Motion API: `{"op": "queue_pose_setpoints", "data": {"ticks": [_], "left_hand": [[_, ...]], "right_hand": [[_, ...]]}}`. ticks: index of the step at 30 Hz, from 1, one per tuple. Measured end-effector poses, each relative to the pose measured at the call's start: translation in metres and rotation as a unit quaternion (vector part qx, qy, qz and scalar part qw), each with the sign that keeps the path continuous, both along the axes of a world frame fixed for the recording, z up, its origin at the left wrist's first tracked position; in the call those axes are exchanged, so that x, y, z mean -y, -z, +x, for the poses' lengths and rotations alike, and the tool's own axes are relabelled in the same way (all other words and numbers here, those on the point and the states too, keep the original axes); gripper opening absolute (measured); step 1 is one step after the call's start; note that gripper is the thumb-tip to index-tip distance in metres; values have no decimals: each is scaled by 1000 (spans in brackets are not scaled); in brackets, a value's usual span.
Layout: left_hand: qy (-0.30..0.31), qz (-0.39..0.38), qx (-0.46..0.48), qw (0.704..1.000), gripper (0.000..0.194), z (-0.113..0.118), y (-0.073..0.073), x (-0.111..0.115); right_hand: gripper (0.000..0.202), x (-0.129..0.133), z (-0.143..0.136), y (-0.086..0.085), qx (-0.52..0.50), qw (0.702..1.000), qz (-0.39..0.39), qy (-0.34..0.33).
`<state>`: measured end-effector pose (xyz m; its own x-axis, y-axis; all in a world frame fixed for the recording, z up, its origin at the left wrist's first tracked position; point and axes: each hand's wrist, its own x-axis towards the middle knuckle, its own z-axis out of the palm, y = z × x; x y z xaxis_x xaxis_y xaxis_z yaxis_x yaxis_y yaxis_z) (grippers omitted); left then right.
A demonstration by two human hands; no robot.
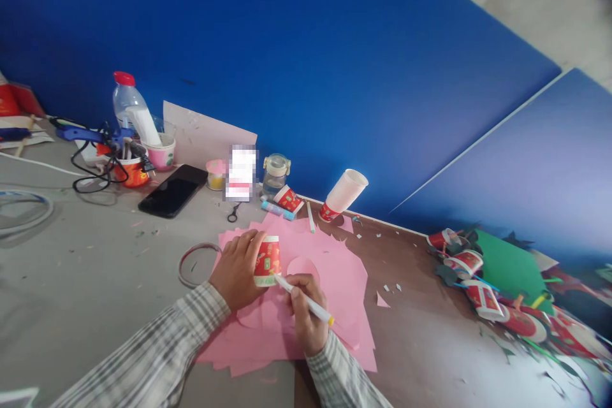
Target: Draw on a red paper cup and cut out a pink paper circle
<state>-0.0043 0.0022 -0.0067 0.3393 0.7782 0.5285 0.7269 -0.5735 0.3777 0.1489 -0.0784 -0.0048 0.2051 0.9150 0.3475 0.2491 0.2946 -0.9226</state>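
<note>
My left hand [240, 268] is wrapped around a red paper cup [268, 258] from its left side. The cup stands over pink paper [342, 280] with a pale green and white band along its lower edge. Pinched in my right hand [308, 315] is a white marker pen [310, 307] with a yellow end. Its tip meets the cup's lower right, where small yellow marks show. Several pink sheets with jagged edges lie under both hands, and a rounded pink piece [303, 266] rests just beyond the right hand.
Behind the paper are a stack of cups [345, 192], a tipped red cup [289, 199], a glue stick [278, 210], a glass jar [276, 173] and small scissors [233, 213]. A phone [174, 190] and tape ring [198, 264] lie left. Several decorated cups [482, 299] lie right.
</note>
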Motion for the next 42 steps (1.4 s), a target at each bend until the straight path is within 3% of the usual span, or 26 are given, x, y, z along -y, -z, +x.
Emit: {"op": "queue_pose_setpoints", "data": {"ticks": [18, 31, 42], "left_hand": [[-8, -3, -9, 1000, 78, 0, -1, 0], [-7, 9, 7, 1000, 84, 0, 0, 0], [-7, 2, 23, 1000, 83, 0, 4, 0]], "right_hand": [[17, 0, 1, -1, -16, 1000, -9, -15], [22, -2, -1, -3, -99, 995, 22, 9], [19, 0, 2, -1, -48, 999, 5, -6]]}}
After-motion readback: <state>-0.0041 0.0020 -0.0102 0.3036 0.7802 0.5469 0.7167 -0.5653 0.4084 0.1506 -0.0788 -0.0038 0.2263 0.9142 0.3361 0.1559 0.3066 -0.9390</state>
